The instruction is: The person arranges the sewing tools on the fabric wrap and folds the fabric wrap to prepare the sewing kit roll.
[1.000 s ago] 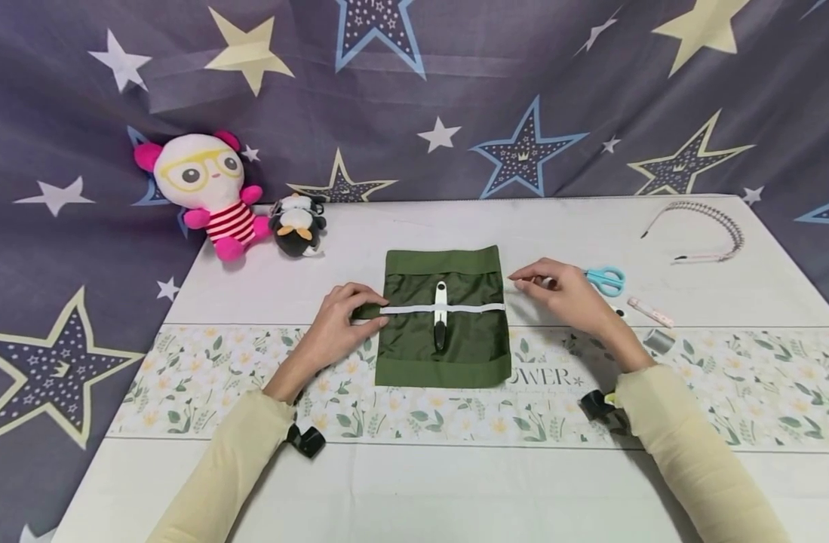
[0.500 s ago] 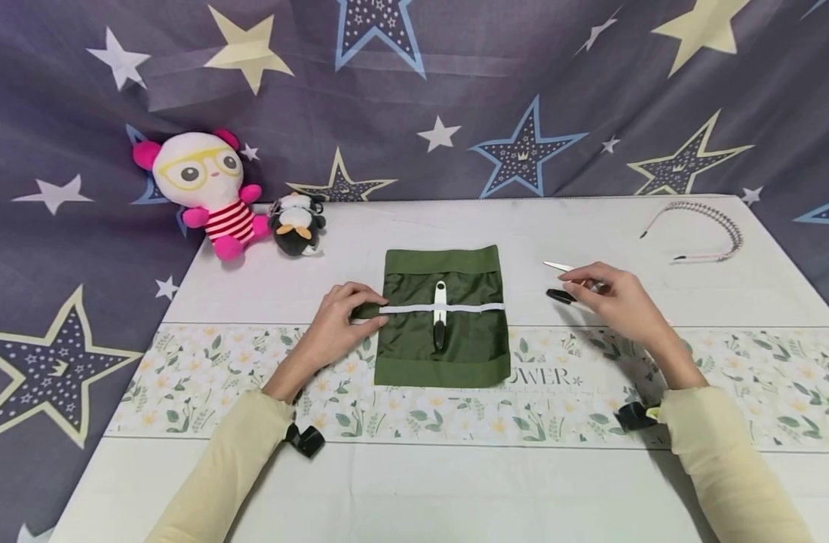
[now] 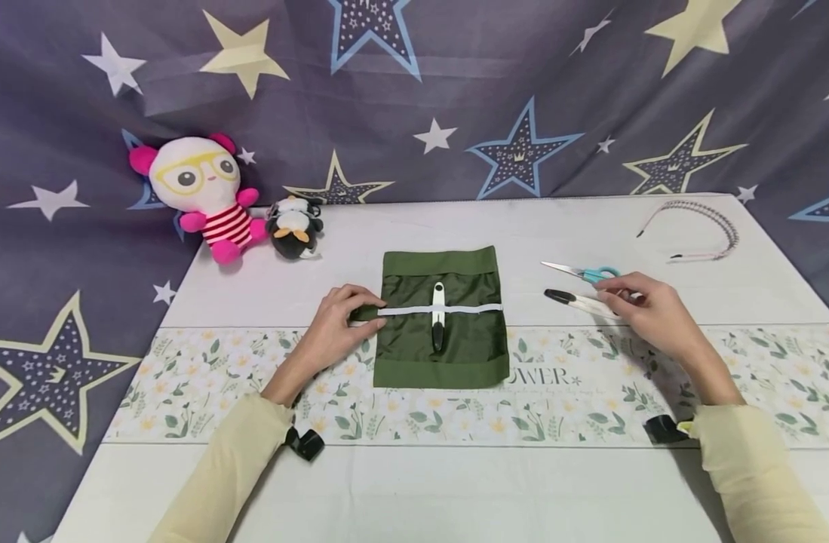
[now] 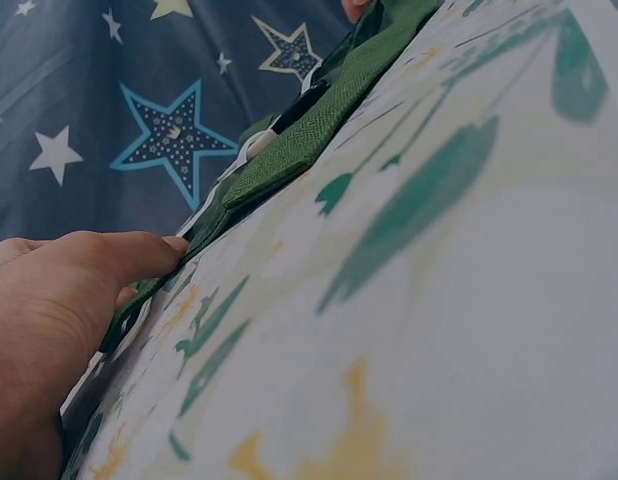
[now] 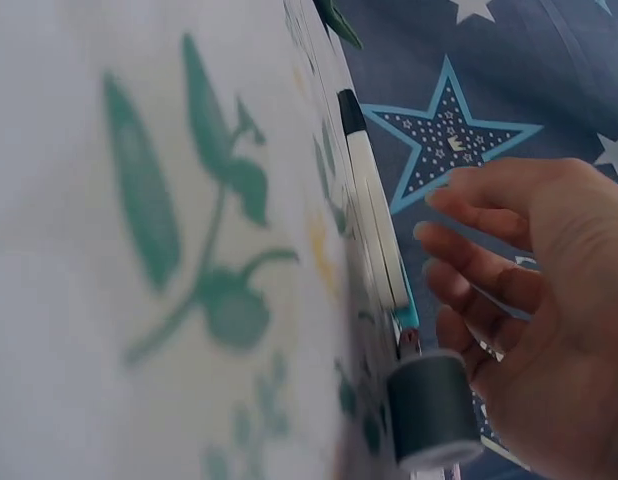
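Note:
A green fabric piece [image 3: 468,347] lies flat mid-table, with a white band [image 3: 407,310] across it. Tucked under that band is a white tool [image 3: 438,294] with a black end and a hole at its top. My left hand [image 3: 336,324] presses the fabric's left edge, thumb and forefinger either side of a small green tab [image 3: 363,311]. Farther right, my right hand [image 3: 652,309] hovers with loosely bent fingers, holding nothing. By its fingertips lie small scissors [image 3: 591,273] with teal handles and a white pen-like tool [image 3: 580,303] with a black cap.
A grey thread spool [image 5: 432,408] stands below my right hand in the right wrist view. A headband [image 3: 716,219] lies at the back right. Two soft toys, a pink-and-white one [image 3: 207,192] and a penguin [image 3: 294,230], sit at the back left.
My right hand has moved right, away from the fabric, over the scissors and the pen-like tool, uncovering more of both. My left hand stays on the fabric edge.

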The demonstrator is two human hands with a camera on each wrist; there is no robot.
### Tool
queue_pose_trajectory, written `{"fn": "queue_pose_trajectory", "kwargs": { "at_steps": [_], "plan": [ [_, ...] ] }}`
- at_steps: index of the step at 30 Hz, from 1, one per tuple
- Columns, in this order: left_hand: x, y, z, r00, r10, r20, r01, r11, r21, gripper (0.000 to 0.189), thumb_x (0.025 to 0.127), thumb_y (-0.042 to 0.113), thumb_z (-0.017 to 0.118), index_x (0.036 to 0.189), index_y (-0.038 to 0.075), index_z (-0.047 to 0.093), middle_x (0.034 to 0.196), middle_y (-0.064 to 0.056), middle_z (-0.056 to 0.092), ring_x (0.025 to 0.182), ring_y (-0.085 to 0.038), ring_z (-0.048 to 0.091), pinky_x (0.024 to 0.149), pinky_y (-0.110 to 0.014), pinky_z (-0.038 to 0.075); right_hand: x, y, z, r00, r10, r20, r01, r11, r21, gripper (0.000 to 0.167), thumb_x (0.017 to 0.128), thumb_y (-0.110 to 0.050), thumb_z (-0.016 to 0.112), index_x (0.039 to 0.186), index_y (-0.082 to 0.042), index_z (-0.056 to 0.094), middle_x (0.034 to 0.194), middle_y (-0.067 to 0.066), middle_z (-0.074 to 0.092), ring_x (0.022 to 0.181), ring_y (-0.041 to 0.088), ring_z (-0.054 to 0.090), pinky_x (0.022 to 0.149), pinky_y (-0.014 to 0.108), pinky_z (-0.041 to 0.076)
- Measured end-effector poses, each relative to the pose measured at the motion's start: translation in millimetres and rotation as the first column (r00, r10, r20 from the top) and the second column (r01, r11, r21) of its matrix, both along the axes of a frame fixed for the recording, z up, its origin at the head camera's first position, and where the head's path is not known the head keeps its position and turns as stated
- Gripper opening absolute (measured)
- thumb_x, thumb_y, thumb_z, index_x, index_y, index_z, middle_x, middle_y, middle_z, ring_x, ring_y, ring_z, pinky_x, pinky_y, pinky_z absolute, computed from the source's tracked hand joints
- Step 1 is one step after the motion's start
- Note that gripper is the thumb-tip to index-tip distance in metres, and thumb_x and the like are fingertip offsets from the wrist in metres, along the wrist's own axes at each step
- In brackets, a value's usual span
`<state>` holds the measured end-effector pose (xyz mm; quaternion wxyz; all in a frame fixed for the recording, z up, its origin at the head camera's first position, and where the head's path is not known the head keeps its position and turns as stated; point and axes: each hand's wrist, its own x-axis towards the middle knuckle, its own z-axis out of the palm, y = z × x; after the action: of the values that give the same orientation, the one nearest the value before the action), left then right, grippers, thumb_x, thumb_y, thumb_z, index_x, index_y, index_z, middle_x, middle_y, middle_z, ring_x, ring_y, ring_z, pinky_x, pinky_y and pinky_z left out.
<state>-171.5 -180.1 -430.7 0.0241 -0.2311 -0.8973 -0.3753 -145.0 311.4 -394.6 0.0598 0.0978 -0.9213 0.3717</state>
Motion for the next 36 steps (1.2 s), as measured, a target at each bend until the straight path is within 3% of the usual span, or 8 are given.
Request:
{"fn": "queue_pose_trajectory", "kwargs": {
  "at_steps": [4, 18, 27, 36],
  "plan": [
    [1.3, -1.0, -0.4, 1.0, 0.005, -0.009, -0.005, 1.0, 0.007, 0.027, 0.097, 0.025, 0.076, 0.122, 0.014, 0.076, 0.13, -0.008, 0.06, 0.122, -0.031, 0.049, 0.104, -0.056, 0.035, 3.1, 5, -1.6, 1.0, -0.01, -0.011, 0.011, 0.999, 0.033, 0.023, 0.104, -0.018, 0.065, 0.118, -0.002, 0.075, 0.106, 0.011, 0.065, 0.073, 0.016, 0.052, 0.059, 0.022, 0.043],
    [0.8, 0.7, -1.4, 1.0, 0.0, 0.006, 0.0, 1.0, 0.004, 0.027, 0.097, 0.024, 0.076, 0.122, 0.015, 0.076, 0.131, -0.008, 0.059, 0.123, -0.031, 0.048, 0.103, -0.055, 0.036, 16.2, 18, -9.2, 0.998, -0.039, -0.039, 0.044, 0.989, 0.144, 0.021, 0.1, -0.011, 0.071, 0.115, 0.002, 0.074, 0.099, 0.014, 0.065, 0.073, 0.019, 0.051, 0.058, 0.023, 0.041],
    [0.5, -0.2, -2.4, 1.0, -0.002, -0.003, 0.002, 1.0, 0.001, 0.027, 0.097, 0.024, 0.077, 0.122, 0.014, 0.076, 0.13, -0.008, 0.06, 0.121, -0.03, 0.049, 0.103, -0.054, 0.036, 15.5, 18, -13.5, 0.999, -0.031, -0.033, 0.036, 0.985, 0.167, 0.021, 0.096, -0.006, 0.074, 0.114, 0.004, 0.074, 0.099, 0.016, 0.067, 0.078, 0.021, 0.057, 0.061, 0.02, 0.045],
    [1.1, -2.0, -1.7, 1.0, 0.001, 0.007, -0.001, 1.0, 0.008, 0.027, 0.098, 0.025, 0.076, 0.123, 0.015, 0.076, 0.131, -0.007, 0.059, 0.122, -0.03, 0.048, 0.104, -0.055, 0.035, 14.7, 15, -15.7, 0.999, -0.034, -0.037, 0.04, 0.981, 0.192, 0.024, 0.093, -0.008, 0.078, 0.113, 0.005, 0.074, 0.101, 0.016, 0.065, 0.079, 0.024, 0.053, 0.062, 0.023, 0.041]
  ]
}}
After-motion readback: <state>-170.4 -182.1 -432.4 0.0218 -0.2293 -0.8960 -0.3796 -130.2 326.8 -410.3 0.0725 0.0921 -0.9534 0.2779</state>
